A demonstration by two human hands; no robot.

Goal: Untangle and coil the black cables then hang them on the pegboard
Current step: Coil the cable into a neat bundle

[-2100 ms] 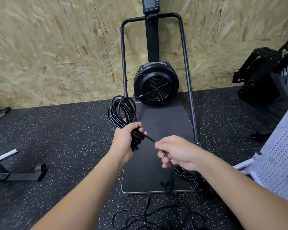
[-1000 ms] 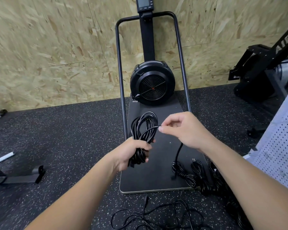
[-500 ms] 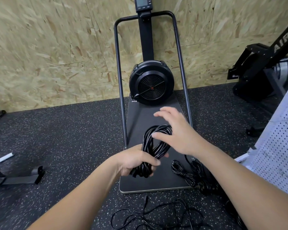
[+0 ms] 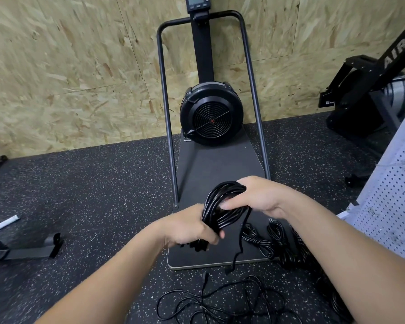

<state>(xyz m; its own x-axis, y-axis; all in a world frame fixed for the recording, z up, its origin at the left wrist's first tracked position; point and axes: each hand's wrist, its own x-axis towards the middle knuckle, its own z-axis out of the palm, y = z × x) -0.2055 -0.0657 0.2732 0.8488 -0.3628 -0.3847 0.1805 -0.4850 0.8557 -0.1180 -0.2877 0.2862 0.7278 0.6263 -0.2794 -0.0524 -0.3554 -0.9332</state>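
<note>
Roughly midway through, judging by how the cables lie. At centre frame, left hand (image 4: 189, 228) curled tight around the lower end of the coil (image 4: 222, 206), gripping the gathered loops just above the mat (image 4: 211, 169). Just right of it, right hand (image 4: 260, 195) wrapped over the top of the same coil, thumb pressed against the inner side of the loops and fingers curled round the outer side, holding the bundle to shape. Below that hand, loose tail (image 4: 240, 239) hanging from the coil down toward the mat's near edge, not yet wound in. Further right, at lower right of centre, finished bundles (image 4: 278, 242) lying partly on the mat, partly on the floor, already coiled but not hung. At bottom centre, tangled cable (image 4: 211, 302) sprawled on the speckled floor, untouched. At the right edge, pegboard (image 4: 393, 206) standing with nothing visibly hanging on the part in view. Left to do, then: winding in the tail, sorting the floor tangle, hanging everything. Against the frame half a second back: right hand then open with fingers spread over the loops, now closed round them; coil sitting at much the same spot; tail now dangling free and plainly visible below.
</note>
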